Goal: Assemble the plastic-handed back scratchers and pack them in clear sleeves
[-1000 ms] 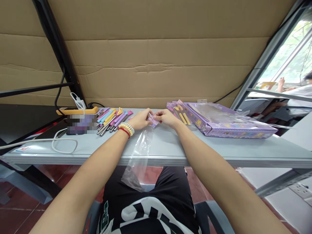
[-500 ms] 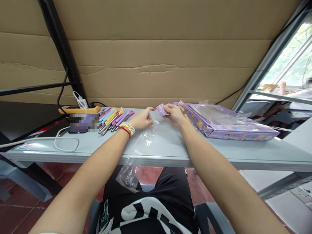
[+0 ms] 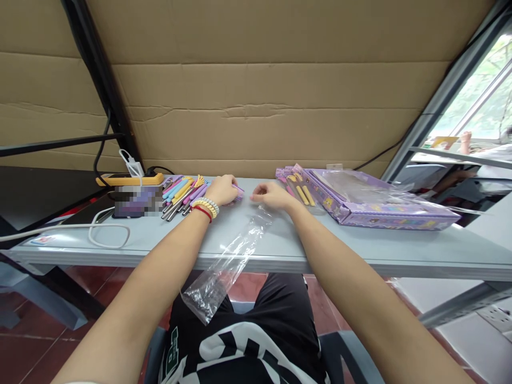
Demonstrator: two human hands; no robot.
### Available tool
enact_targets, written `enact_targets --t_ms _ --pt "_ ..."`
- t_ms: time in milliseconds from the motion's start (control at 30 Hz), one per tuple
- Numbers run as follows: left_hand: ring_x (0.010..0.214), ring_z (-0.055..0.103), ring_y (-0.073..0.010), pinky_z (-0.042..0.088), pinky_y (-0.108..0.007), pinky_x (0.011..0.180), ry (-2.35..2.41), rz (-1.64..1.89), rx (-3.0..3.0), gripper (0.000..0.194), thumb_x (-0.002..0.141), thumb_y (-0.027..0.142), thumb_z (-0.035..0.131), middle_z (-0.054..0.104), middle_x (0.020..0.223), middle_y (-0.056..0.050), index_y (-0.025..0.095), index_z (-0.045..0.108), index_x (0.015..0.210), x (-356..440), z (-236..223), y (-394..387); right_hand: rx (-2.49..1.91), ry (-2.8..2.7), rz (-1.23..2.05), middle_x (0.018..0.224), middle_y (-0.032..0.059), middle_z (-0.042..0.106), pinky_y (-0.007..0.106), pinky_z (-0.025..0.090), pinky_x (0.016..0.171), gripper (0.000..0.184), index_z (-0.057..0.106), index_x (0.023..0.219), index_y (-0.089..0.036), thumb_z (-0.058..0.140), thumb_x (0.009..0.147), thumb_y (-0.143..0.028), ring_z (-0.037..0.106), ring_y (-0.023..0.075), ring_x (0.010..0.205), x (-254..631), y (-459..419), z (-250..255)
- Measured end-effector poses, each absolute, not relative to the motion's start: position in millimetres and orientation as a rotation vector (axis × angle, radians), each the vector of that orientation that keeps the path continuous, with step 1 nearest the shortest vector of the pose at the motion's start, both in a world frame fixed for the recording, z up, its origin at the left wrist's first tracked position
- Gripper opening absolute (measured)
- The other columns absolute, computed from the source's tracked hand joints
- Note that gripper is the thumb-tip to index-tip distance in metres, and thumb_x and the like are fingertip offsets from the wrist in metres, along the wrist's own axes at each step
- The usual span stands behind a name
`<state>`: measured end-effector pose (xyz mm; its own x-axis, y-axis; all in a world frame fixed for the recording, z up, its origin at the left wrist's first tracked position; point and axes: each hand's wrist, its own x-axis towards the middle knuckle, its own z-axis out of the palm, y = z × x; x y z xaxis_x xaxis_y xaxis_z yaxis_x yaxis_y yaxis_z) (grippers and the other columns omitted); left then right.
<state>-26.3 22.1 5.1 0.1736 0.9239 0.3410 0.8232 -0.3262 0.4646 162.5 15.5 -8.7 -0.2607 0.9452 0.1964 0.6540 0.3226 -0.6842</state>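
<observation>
My left hand (image 3: 224,190) is closed around a small purple printed card (image 3: 239,193), of which just the right end shows. My right hand (image 3: 274,195) pinches the upper end of a long clear plastic bag (image 3: 236,253). From there the bag slants down across the table's front edge, and its lower end hangs over my lap. Beside my left hand lies a pile of cutlery with coloured handles (image 3: 182,194) in pink, blue, yellow and purple. Yellow-handled cutlery in a clear pack (image 3: 306,195) with a purple top rests to the right of my right hand.
A purple patterned box (image 3: 384,213) with clear film on top lies on the right of the grey table (image 3: 280,250). On the left are a yellow power strip (image 3: 150,180), a white cable (image 3: 108,245) and a phone-like object (image 3: 138,202). Cardboard (image 3: 260,106) stands behind.
The purple card has passed from my right hand to my left. My right hand now holds the plastic bag's top, which has shifted right. The yellow-handled pack is uncovered.
</observation>
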Motion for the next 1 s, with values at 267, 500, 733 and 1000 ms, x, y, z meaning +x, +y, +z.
enact_targets --t_ms 267,500,733,1000 --pt "0.103 0.064 -0.033 0.05 -0.038 0.081 2.166 0.565 2.123 0.035 0.071 0.02 0.059 0.07 0.11 -0.02 0.014 0.072 0.104 -41 10 24 -1.939 -2.233 0.536 0.082 0.0053 0.067 0.028 0.039 0.058 0.045 0.062 0.073 -0.019 0.081 0.052 -0.054 0.059 0.0184 0.072 168 4 6" --pt "0.103 0.065 -0.0339 0.051 -0.038 0.081 2.292 0.445 2.227 0.036 0.072 0.02 0.061 0.069 0.107 -0.022 0.012 0.071 0.106 -39 0 26 -1.931 -2.367 0.533 0.069 0.0016 0.062 0.028 0.035 0.055 0.031 0.059 0.062 -0.019 0.079 0.058 -0.042 0.052 0.0148 0.062 168 6 6" --pt "0.091 0.066 -0.024 0.05 -0.031 0.074 1.62 0.758 2.236 0.036 0.074 0.038 0.063 0.072 0.102 -0.011 0.016 0.067 0.103 -30 8 17 -1.435 -2.189 0.587 0.059 -0.0049 0.049 0.024 0.029 0.053 0.03 0.048 0.064 -0.019 0.074 0.06 -0.035 0.042 0.0092 0.057 164 3 6" --pt "0.053 0.055 -0.0101 0.031 -0.021 0.043 0.953 0.68 1.923 0.029 0.072 0.036 0.067 0.068 0.074 -0.004 0.018 0.065 0.095 -25 10 6 -1.128 -1.915 0.515 0.062 -0.0028 0.051 0.025 0.032 0.056 0.037 0.049 0.065 -0.019 0.074 0.058 -0.045 0.043 0.0104 0.059 162 6 1"
